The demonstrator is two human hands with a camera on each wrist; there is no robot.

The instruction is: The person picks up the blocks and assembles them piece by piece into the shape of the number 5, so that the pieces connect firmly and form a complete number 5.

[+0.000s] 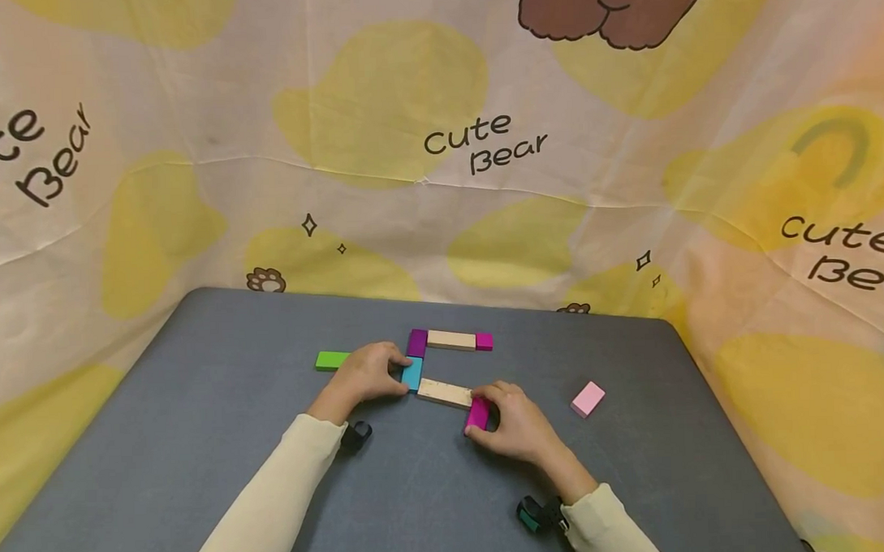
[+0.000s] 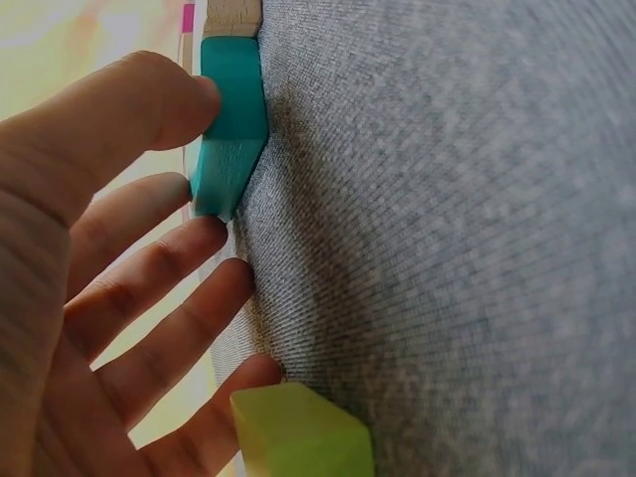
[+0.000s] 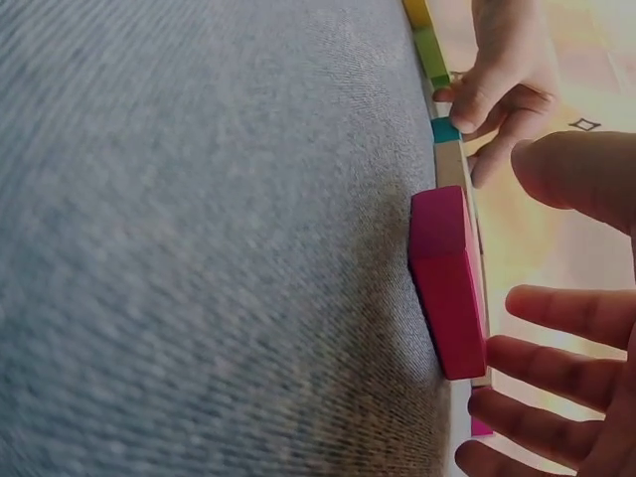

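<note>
On the grey table, my left hand (image 1: 368, 370) pinches a blue block (image 1: 412, 374) between thumb and fingers, the thumb against its near part. A green block (image 1: 331, 361) lies by that hand's outer fingers, partly hidden in the head view. A plain wooden block (image 1: 444, 393) runs from the blue block towards a magenta block (image 1: 477, 414). Around the magenta block my right hand (image 1: 516, 422) spreads its fingers; in the right wrist view the thumb (image 3: 566, 179) is clear of it, and the fingertips hover near its upper edge.
Behind the blue block stands a purple block (image 1: 417, 343), with another wooden block (image 1: 451, 341) and a smaller-looking magenta block (image 1: 484, 341) in line to its right. A pink block (image 1: 588, 399) lies apart at the right. Patterned cloth (image 1: 378, 108) hangs behind the table.
</note>
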